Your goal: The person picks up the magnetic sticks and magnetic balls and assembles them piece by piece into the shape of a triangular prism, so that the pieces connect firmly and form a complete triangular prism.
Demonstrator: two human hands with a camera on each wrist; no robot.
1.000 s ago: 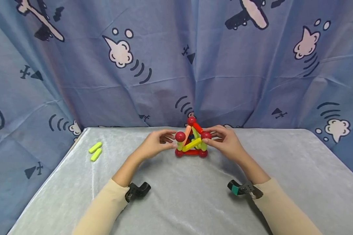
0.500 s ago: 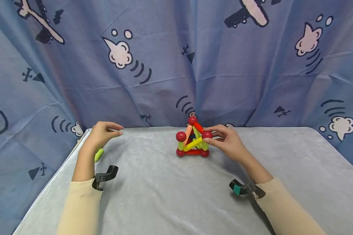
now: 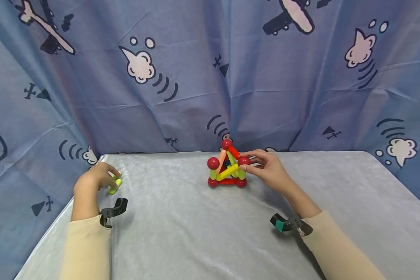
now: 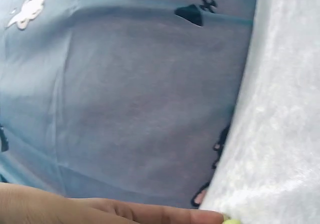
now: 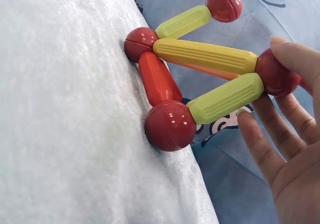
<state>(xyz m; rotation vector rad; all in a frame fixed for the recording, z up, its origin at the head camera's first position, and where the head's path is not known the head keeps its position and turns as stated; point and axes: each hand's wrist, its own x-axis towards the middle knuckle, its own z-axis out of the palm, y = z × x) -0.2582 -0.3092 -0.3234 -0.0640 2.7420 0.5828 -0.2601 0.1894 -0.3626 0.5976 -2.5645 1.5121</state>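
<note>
At the table's left edge, my left hand point(image 3: 95, 181) reaches down over two short yellow-green rods point(image 3: 114, 188), thumb and finger spread at them. In the left wrist view, a straight fingertip point(image 4: 215, 217) meets the tip of a yellow-green rod point(image 4: 232, 222). My right hand point(image 3: 267, 169) holds a red ball point(image 5: 278, 73) at the upper right corner of a ball-and-rod frame, thumb on one side and fingers on the other. This frame, with a yellow rod point(image 3: 227, 172) slanting across its front, stands on the table. Its upper left ball point(image 3: 213, 163) tops a short upright rod.
A pale grey cloth covers the table point(image 3: 182, 229). Behind it and along the left side hangs a blue printed curtain point(image 3: 189, 70). Darker pieces inside the frame are partly hidden by its front rods.
My left hand has left the frame's upper left ball, swung left across the table and come down at the yellow-green rods. The right hand keeps its hold on the red ball.
</note>
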